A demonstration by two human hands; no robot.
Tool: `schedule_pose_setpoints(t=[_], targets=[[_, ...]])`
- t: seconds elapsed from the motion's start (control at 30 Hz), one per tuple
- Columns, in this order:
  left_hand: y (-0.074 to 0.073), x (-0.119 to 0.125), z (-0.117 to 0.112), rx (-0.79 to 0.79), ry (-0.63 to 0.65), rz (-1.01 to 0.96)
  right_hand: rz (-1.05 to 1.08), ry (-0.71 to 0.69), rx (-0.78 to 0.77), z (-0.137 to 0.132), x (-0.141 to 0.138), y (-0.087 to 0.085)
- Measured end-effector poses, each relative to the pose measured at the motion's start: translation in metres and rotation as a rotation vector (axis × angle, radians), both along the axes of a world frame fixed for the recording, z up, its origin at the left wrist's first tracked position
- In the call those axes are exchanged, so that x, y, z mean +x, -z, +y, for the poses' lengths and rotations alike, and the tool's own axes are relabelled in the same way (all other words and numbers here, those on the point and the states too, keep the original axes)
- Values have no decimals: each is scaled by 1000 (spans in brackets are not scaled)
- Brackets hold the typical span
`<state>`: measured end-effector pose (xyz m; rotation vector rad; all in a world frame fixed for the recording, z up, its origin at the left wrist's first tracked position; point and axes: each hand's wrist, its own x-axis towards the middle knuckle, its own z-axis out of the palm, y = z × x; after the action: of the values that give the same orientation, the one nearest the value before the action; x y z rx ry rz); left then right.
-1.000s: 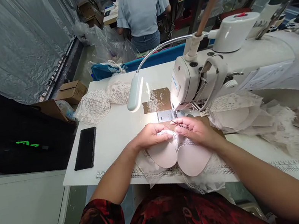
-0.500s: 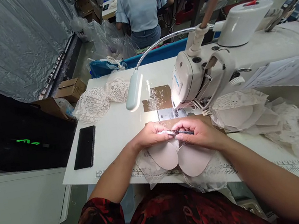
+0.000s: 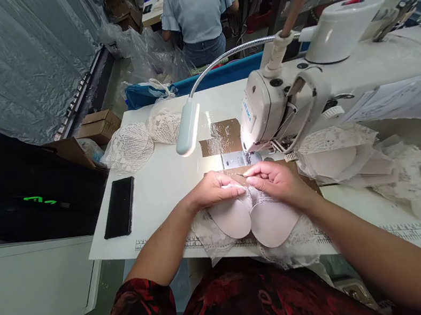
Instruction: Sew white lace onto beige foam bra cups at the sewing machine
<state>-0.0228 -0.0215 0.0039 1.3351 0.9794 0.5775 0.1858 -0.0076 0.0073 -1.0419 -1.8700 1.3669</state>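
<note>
Two pale pink padded cups [image 3: 254, 220] edged with white lace lie side by side on the white sewing table [image 3: 159, 188], just in front of me. My left hand [image 3: 214, 188] is closed, pinching the lace at the top of the left cup. My right hand [image 3: 277, 178] is closed on the top of the right cup and holds a thin metal tool [image 3: 241, 175] whose tip points left between the hands. The head of the white sewing machine [image 3: 267, 109] stands right behind my hands.
A black phone [image 3: 120, 206] lies at the table's left. Lace cups [image 3: 142, 137] are piled at the far left corner, more lace pieces [image 3: 357, 158] under the machine arm at right. A gooseneck lamp [image 3: 188, 126] hangs over the table. A person in a light blue shirt [image 3: 197, 2] works beyond.
My right hand has turned: the metal tool that lay flat across both hands half a second ago now shows only its tip. The cups have stayed in place.
</note>
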Motion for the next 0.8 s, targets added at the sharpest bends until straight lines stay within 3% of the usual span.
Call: schedule_pose_setpoints(t=[0.13,0.27,0.33,0.43,0.6,0.8], targets=[[-5,-3,2,70,121,-11,23,-77,-165,-3,-5,-1],[-20,-25,4,104,300,171,-191,-77,-35,0,-2,-10],[-25,-39,3,95,257,235,-265,-104,-6,2,1,-14],[-27,-50,2,113,86,209,-230,-258,-92,1,1,-16],[-23,-37,0,192,-9,90,-9,-98,-208,-5,-9,-8],[-19,-16,-5,219,-35,49,-100,-44,-77,-5,-8,-5]])
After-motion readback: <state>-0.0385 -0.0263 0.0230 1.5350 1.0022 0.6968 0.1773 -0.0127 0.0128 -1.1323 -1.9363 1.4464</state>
